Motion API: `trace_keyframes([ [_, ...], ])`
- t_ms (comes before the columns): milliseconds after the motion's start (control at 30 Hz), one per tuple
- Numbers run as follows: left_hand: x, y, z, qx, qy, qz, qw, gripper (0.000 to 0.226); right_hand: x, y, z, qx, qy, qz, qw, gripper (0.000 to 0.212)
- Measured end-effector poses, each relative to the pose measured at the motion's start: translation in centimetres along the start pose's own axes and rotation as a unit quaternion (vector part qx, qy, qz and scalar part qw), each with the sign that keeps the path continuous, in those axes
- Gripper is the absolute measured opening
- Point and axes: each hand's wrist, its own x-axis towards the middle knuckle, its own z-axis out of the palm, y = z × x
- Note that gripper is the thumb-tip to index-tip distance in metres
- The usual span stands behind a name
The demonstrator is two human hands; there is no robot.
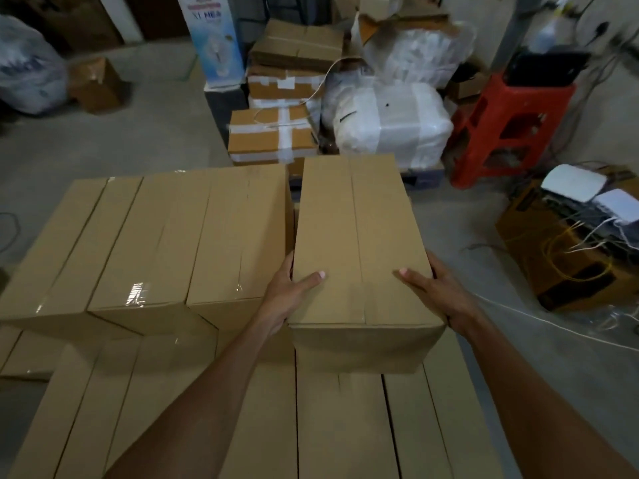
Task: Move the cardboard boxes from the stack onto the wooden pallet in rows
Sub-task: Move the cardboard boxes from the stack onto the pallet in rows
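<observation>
A plain cardboard box is held between my two hands above a lower layer of boxes. My left hand grips its left side with the thumb lying on top. On the right side my right hand grips it the same way, thumb on the lid. To the left, three taped boxes stand side by side in a row at about the same height as the held box. The pallet itself is hidden under the boxes.
Behind the row stand taped parcels and white wrapped bundles. A red plastic stool is at the back right. A box with routers and cables sits on the floor at right. Bare concrete floor lies at left.
</observation>
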Motion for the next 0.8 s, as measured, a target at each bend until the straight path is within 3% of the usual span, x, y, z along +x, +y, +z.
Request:
trace_keyframes([
  [367,17.0,-9.0,-1.0,0.039,0.063,0.012,0.997,0.118,19.6,8.8,4.0,0.022,-0.032,-0.045,0.998,0.055],
  [467,18.0,-9.3,-0.8,0.059,0.074,0.017,0.995,0.111,21.4,10.1,4.3,0.029,-0.040,-0.051,0.997,0.059],
  [633,19.3,-9.7,-1.0,0.071,0.083,0.014,0.994,0.078,23.0,11.6,5.2,0.049,-0.044,-0.057,0.996,0.064],
  [800,19.8,-10.4,-0.7,0.146,0.103,-0.006,0.984,0.077,23.5,13.4,6.0,0.043,-0.055,-0.056,0.996,0.061],
])
